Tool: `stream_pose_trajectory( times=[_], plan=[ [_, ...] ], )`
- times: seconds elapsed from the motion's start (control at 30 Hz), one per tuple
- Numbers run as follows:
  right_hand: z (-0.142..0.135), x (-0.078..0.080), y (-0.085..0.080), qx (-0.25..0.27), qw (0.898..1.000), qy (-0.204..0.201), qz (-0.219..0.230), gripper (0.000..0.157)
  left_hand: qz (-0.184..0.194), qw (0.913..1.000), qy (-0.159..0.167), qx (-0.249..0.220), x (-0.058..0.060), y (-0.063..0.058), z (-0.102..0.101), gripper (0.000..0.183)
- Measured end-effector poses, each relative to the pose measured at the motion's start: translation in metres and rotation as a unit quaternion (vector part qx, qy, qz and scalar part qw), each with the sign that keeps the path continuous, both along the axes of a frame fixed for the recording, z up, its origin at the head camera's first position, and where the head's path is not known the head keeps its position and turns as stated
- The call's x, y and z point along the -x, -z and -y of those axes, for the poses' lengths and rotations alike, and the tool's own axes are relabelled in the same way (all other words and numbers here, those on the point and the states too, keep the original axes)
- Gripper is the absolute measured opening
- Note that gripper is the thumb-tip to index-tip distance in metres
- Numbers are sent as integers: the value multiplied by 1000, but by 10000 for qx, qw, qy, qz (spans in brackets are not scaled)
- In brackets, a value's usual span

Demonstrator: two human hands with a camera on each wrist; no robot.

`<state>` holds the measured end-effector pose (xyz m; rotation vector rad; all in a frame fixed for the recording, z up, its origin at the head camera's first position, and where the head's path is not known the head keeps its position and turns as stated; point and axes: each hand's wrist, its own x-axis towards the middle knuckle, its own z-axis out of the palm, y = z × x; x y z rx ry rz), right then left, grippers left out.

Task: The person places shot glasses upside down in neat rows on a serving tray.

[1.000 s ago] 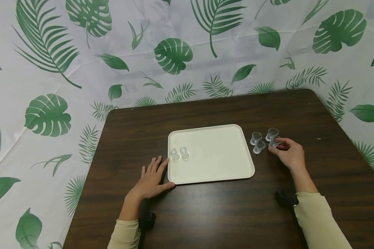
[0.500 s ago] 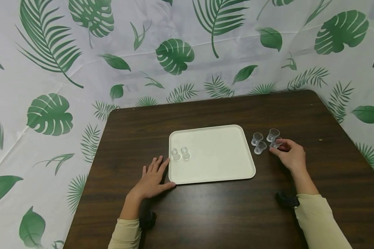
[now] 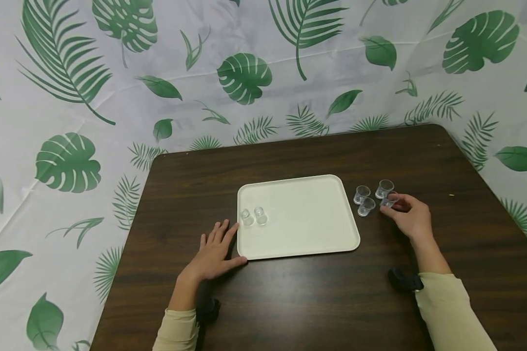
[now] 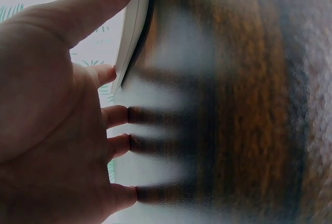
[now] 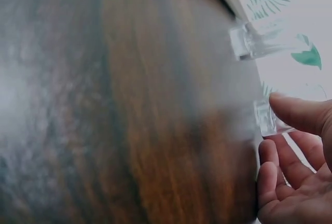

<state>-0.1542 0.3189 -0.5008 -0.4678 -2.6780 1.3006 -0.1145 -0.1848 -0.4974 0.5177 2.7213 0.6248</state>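
Note:
My left hand [image 3: 212,253] lies with fingers spread at the left edge of a cream tray [image 3: 298,214], thumb and index fingertip at its rim. In the left wrist view the other fingertips touch the table beside the tray [image 4: 136,22]. Two small clear glasses [image 3: 260,216] stand upside down at the tray's left side. To the right of the tray, my right hand [image 3: 410,214] pinches a small clear shot glass [image 3: 389,199] between thumb and fingers. Right behind it stands another clear glass [image 3: 384,188], mouth up. The right wrist view shows the pinched glass's thick base [image 5: 265,119] close to the tabletop.
Two more clear glasses, a rear one [image 3: 361,194] and a front one [image 3: 366,206], stand upright between the tray and my right hand. The dark wooden table [image 3: 307,297] meets a leaf-patterned white cloth [image 3: 263,87] at its back and sides.

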Motion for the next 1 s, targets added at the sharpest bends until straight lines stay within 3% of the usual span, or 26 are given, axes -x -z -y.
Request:
stream_pose_trajectory(
  times=[0.33,0.63,1.0],
  plan=[
    [1,-6,-7,434,9989,84,-159,48,-28,10000,-26,-58,-1,1,-1,95],
    [0,-7,-12,1032,9923,139,-672,42,-55,10000,-11,-36,-1,1,-1,95],
    [14,-7,-32,863,9905,365,-1010,38,-103,9999,-12,-42,-1,1,-1,95]
  ],
)
